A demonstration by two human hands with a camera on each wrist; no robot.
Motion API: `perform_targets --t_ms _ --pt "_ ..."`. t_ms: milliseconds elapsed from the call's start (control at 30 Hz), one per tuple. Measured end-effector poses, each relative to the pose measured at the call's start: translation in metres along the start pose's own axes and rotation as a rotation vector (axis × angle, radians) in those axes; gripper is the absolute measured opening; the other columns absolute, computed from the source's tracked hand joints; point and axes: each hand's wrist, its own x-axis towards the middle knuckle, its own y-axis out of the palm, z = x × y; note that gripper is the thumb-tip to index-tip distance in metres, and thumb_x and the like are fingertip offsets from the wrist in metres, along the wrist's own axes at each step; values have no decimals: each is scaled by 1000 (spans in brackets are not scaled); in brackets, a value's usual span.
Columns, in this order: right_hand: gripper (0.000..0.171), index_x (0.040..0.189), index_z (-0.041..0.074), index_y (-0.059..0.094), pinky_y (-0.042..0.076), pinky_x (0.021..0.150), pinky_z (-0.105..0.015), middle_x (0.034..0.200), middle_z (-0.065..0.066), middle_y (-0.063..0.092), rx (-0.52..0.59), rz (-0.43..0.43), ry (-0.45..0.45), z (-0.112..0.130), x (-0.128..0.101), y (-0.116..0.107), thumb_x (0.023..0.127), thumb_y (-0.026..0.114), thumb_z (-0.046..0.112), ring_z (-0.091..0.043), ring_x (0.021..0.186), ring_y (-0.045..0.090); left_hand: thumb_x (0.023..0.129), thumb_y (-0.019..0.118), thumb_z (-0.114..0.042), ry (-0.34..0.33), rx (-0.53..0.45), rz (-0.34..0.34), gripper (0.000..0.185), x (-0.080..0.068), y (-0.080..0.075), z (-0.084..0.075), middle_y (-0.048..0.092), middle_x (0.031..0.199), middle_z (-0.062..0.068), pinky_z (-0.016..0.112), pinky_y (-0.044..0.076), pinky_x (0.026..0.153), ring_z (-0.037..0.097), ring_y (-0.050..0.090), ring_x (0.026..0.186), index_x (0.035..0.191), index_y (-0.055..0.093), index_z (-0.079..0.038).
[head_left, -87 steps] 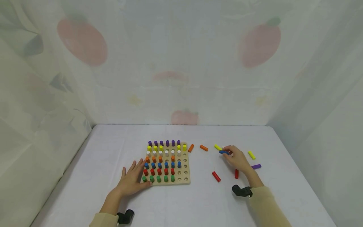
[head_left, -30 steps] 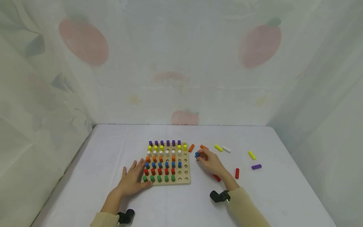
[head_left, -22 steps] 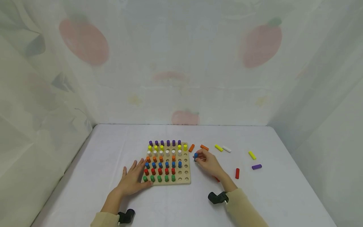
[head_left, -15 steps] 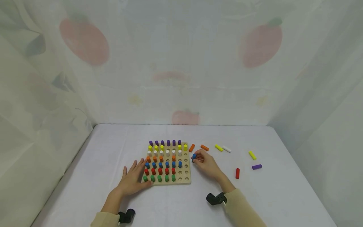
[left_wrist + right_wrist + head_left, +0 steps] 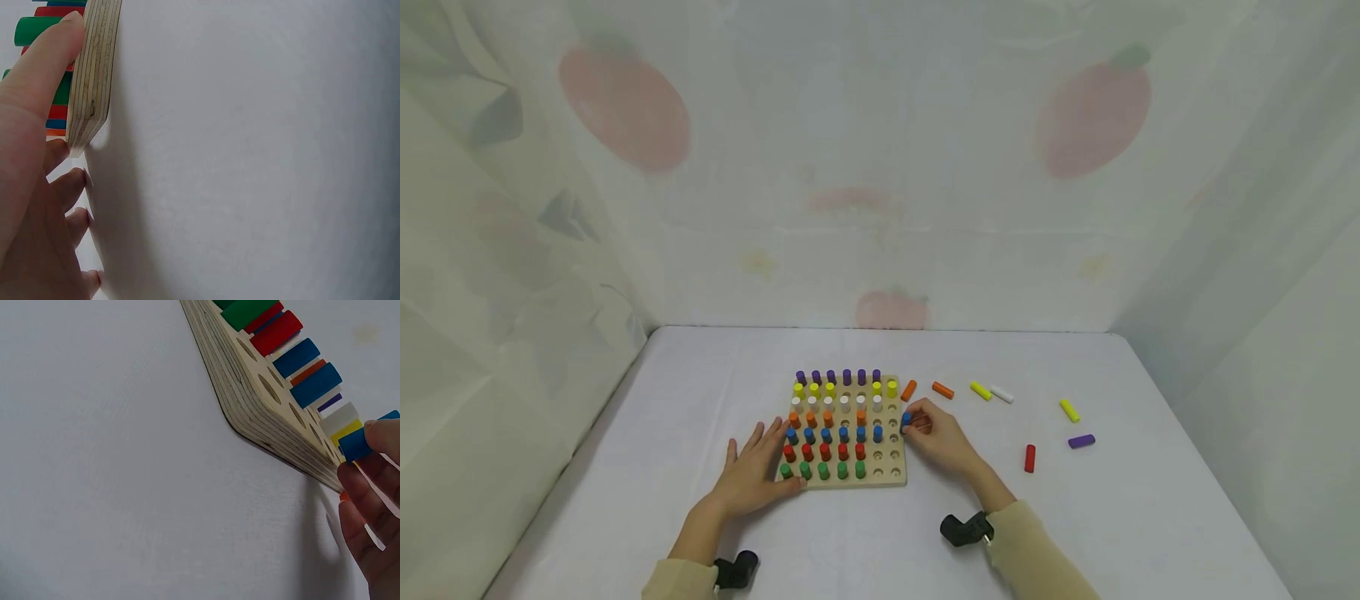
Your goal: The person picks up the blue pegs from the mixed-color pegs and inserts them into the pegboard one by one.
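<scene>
The right hand (image 5: pixel 938 435) pinched a blue peg (image 5: pixel 906 418) between thumb and fingertips, holding it at the right edge of the wooden pegboard (image 5: pixel 891 478), seemingly just above the holes of the outer column. The left hand (image 5: pixel 752 473) lay flat on the worktop (image 5: pixel 685 392), fingers straight, its thumb against the board's near left corner. Loose pegs lay to the right: orange (image 5: pixel 942 390), yellow (image 5: pixel 981 390), white (image 5: pixel 1002 394), red (image 5: pixel 1030 457) and purple (image 5: pixel 1081 441).

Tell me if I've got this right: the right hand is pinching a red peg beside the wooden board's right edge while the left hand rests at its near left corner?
Not quite. The peg in the right hand is blue, not red, as the head view shows. The rest holds: it is at the wooden board's right edge, and the left hand rests at the near left corner.
</scene>
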Motion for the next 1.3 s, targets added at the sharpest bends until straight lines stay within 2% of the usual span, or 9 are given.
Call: perform_targets --t_ms 467,700,1067,1300 --pt "18 102 13 55 50 73 -22 92 3 62 -47 35 -114 8 -2 3 86 63 12 -9 84 57 66 69 -62 4 3 4 101 0 -2 -2 28 150 12 70 -1 101 42 17 137 144 31 -10" --pt "20 104 9 57 48 74 -21 94 2 64 -71 51 -90 9 -2 5 85 64 13 -6 84 57 66 70 -62 4 2 4 101 0 -2 -1 27 150 12 70 -1 101 42 17 137 144 32 -10" --pt "19 101 18 56 49 74 -22 90 10 61 -101 41 -103 3 0 10 85 65 13 -5 82 55 66 69 -63 13 1 3 101 0 -1 0 27 150 12 71 0 101 42 17 137 144 31 -10" --pt "17 101 13 58 48 74 -23 90 6 61 -120 44 -119 4 0 10 85 63 12 -9 81 54 66 69 -62 14 4 0 101 0 -1 0 28 150 13 71 0 100 42 17 137 144 31 -11"
